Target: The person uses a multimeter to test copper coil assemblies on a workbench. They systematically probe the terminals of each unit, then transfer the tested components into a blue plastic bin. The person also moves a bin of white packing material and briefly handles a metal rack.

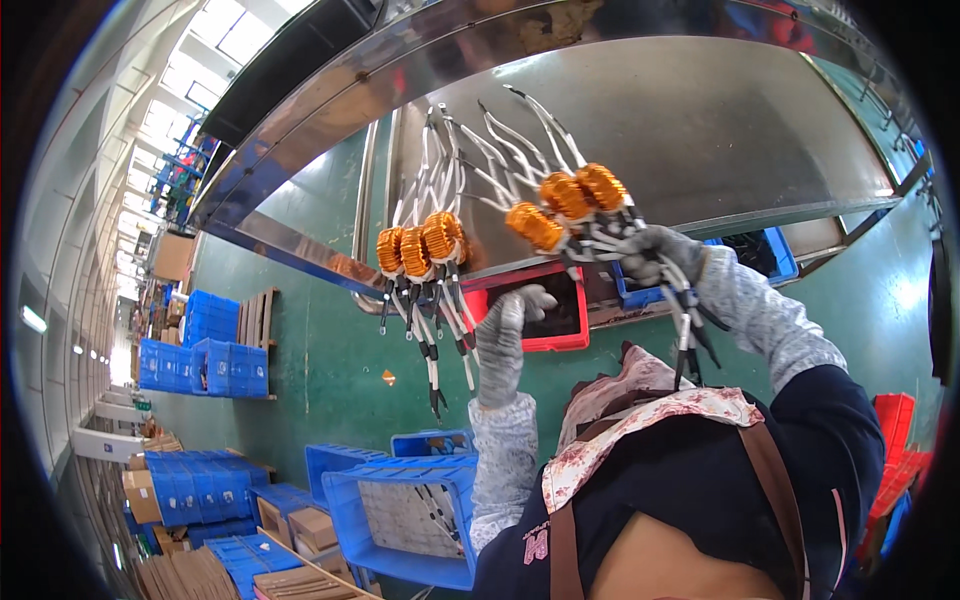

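Observation:
My right hand (pixel 665 258), in a grey glove, is closed round the white leads (pixel 690 325) of copper-wound ring coils. Three of these coils (pixel 567 196) lean together at the front edge of the metal table, their far leads lying on it. Black-sleeved lead ends hang below the hand. My left hand (pixel 512 315), gloved too, is held over the red bin with its fingers loosely bent and nothing visible in them. Left of it, another group of three copper coils (pixel 421 244) rests at the table edge, with lead ends hanging down.
Below the metal table (pixel 700 130) stand a red bin (pixel 560 345) and a blue bin (pixel 785 255). Blue crates (pixel 345 500) are beside my left arm, one holding leads. More blue crates (pixel 228 368) are stacked on the green floor, and red bins (pixel 893 425) stand at right.

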`<state>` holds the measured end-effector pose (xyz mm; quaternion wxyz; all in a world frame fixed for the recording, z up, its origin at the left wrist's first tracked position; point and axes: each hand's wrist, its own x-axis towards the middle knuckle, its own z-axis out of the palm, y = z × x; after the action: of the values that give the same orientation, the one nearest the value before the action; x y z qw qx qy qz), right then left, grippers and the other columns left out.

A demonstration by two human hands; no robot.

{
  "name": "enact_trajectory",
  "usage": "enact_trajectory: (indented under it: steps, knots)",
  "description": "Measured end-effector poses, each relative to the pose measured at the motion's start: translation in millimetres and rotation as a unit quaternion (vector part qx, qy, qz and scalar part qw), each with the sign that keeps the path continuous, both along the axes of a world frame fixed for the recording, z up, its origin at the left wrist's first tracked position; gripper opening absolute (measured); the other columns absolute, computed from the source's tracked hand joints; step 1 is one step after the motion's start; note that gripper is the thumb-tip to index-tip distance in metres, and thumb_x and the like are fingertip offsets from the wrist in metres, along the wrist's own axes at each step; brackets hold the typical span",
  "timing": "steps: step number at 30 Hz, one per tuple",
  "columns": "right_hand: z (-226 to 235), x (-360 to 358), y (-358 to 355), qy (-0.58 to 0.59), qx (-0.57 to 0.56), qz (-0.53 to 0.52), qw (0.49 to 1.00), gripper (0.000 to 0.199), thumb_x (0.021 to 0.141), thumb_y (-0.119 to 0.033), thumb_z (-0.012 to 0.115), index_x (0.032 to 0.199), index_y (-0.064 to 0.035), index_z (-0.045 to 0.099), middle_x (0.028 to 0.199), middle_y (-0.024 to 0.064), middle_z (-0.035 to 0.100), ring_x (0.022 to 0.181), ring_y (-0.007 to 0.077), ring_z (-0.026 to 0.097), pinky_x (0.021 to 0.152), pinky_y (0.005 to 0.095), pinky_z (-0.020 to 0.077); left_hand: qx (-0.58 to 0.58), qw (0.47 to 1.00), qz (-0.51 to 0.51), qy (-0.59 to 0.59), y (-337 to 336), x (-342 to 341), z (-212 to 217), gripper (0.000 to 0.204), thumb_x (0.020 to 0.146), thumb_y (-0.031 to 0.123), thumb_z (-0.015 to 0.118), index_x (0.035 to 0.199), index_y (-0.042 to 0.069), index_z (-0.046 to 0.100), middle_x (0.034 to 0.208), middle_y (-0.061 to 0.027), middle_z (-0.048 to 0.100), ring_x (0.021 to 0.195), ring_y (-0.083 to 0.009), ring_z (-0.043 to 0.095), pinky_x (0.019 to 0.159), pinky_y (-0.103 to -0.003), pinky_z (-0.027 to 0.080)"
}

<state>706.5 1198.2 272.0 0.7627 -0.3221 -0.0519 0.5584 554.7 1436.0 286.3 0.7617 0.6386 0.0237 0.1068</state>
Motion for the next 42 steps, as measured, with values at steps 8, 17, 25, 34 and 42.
enact_trajectory:
  steps: [8,17,25,34,42]
  knots:
    - [-18.4,16.6,-101.7,-0.03,-0.141,-0.088,0.986,0.015,0.075,-0.016,0.059,0.08,-0.0033,0.052,0.06,0.0019,0.051,0.041,0.0086,0.048,0.036,0.0178,0.0376,-0.18,0.973,-0.132,0.056,-19.8,63.5,-72.2,0.037,0.09,0.028,0.041,0.113,0.0,0.05,0.103,-0.0134,0.058,0.096,-0.0223,0.056,0.081,-0.032,0.046]
    - [134.5,-47.2,-100.6,-0.28,-0.361,-0.053,0.888,0.007,0.07,-0.003,0.06,0.07,0.0,0.054,0.053,0.0033,0.051,0.041,0.0096,0.049,0.034,0.0223,0.0387,-0.523,0.761,-0.331,0.193,-119.8,111.6,-135.1,0.079,0.081,0.063,0.027,0.13,0.002,0.028,0.135,-0.017,0.027,0.125,-0.0324,0.025,0.103,-0.048,0.019]
    - [50.5,-212.5,-327.4,-0.349,-0.385,-0.092,0.85,0.024,0.068,-0.011,0.061,0.092,-0.0074,0.058,0.079,0.0061,0.063,0.068,0.0181,0.059,0.062,0.0316,0.046,-0.497,0.687,-0.446,0.287,-360.8,80.6,-70.7,0.071,0.081,0.058,0.037,0.133,0.013,0.025,0.134,-0.0082,0.03,0.122,-0.0264,0.032,0.101,-0.045,0.026]
    - [-86.5,-563.5,-576.8,-0.2,-0.699,-0.069,0.684,0.031,0.068,-0.021,0.056,0.098,-0.0136,0.053,0.069,0.011,0.059,0.065,0.0315,0.058,0.057,0.0405,0.0442,-0.219,0.621,-0.577,0.483,-725.4,-182.6,-190.8,0.051,0.082,0.034,0.05,0.12,0.002,0.039,0.118,-0.0134,0.046,0.109,-0.0258,0.044,0.097,-0.04,0.033]
    - [-133.5,-782.6,-605.9,0.03,-0.715,-0.321,0.62,0.039,0.066,-0.024,0.059,0.102,-0.0098,0.052,0.073,0.0159,0.06,0.071,0.0333,0.058,0.06,0.0405,0.045,-0.172,0.277,-0.72,0.613,-903.1,-346.1,-289.0,0.03,0.087,0.022,0.047,0.111,0.004,0.047,0.104,-0.0073,0.052,0.097,-0.0142,0.05,0.082,-0.03,0.044]
